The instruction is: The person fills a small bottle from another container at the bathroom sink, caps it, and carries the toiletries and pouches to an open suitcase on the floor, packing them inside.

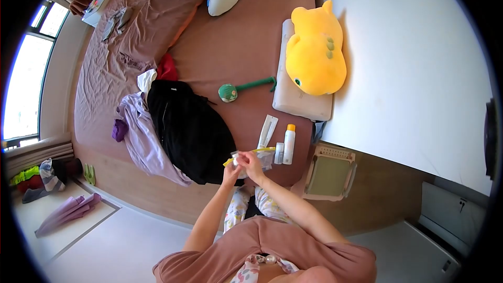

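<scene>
Seen from the head view, with the wearer at the bed's (204, 42) edge, left hand (231, 174) and right hand (251, 167) are together, fingertips meeting at a small white piece (236, 159); which one grips it, cannot tell. Clear pouch (266, 160), yellow strip along its top, lies at the hands and runs right toward a small bottle (279, 153); whether its mouth is open, too small to tell. Spray can (288, 147), orange-capped, stands or lies just beside that bottle; white packet (268, 131) just beyond the strip. Black garment (186, 126) to the left, near the hands; green toy (228, 93) farther up the bed. Step in hand, by my judgement: close two-handed fingertip work on the white piece, at the pouch. Next move would call for a light pinch on the piece, the other hand steadying the pouch's limp film.
</scene>
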Demonstrator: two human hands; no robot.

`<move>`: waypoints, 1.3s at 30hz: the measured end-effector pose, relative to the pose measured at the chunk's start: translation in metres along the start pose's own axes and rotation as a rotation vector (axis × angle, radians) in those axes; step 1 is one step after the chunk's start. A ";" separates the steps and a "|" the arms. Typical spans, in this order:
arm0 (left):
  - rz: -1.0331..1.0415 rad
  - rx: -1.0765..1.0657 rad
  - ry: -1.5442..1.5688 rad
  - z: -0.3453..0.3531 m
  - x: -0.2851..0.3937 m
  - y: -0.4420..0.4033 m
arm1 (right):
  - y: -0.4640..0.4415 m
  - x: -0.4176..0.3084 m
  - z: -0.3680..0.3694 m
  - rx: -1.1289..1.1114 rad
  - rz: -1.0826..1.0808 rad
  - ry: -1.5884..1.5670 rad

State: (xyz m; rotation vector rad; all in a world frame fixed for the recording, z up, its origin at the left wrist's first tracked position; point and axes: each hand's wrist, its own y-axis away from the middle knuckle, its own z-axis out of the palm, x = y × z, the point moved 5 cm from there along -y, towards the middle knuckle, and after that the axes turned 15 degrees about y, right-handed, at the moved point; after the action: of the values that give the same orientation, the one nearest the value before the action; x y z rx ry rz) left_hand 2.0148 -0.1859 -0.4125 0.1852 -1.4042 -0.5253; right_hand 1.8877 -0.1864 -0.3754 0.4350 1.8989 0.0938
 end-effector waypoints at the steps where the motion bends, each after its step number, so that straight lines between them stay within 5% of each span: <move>1: 0.018 -0.035 -0.074 0.000 0.003 0.001 | 0.001 0.005 0.004 -0.023 -0.019 0.014; 4: -0.129 -0.107 0.107 0.008 0.005 -0.001 | 0.002 0.018 -0.006 -0.040 -0.070 0.150; 6: -0.279 -0.112 0.164 0.009 0.000 -0.006 | 0.005 0.010 -0.048 0.245 0.004 0.195; 10: -0.289 -0.175 -0.046 0.014 -0.004 -0.028 | 0.011 0.023 -0.132 0.644 0.181 0.934; 13: -0.253 -0.324 -0.571 0.042 0.012 -0.056 | 0.000 0.060 -0.140 0.476 0.539 0.773; 16: -0.237 -0.247 -0.605 0.076 0.005 -0.079 | -0.011 0.086 -0.119 0.278 0.680 0.831; 21: -0.344 -0.166 -0.785 0.118 0.008 -0.100 | -0.007 0.106 -0.104 0.358 0.661 0.818; 24: -0.325 -0.317 -1.067 0.134 -0.005 -0.110 | -0.006 0.098 -0.101 0.390 0.658 0.839; 28: -0.240 -0.417 -1.042 0.142 -0.018 -0.111 | -0.006 0.094 -0.099 0.429 0.674 0.895; 32: -0.206 -0.361 -0.747 0.117 -0.009 -0.101 | -0.005 0.098 -0.113 0.396 0.544 0.760; 35: -0.283 -0.368 -0.512 0.096 -0.023 -0.094 | -0.016 0.146 -0.114 0.242 0.212 0.145; 39: -0.381 -0.439 -0.067 0.074 -0.003 -0.069 | -0.010 0.129 -0.107 -0.185 0.436 -0.748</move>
State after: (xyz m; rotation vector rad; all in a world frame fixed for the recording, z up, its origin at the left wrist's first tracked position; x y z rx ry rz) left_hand 1.9262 -0.2310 -0.4317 0.0792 -1.2878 -1.1492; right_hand 1.7481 -0.1362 -0.4538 0.6439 1.0324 0.3417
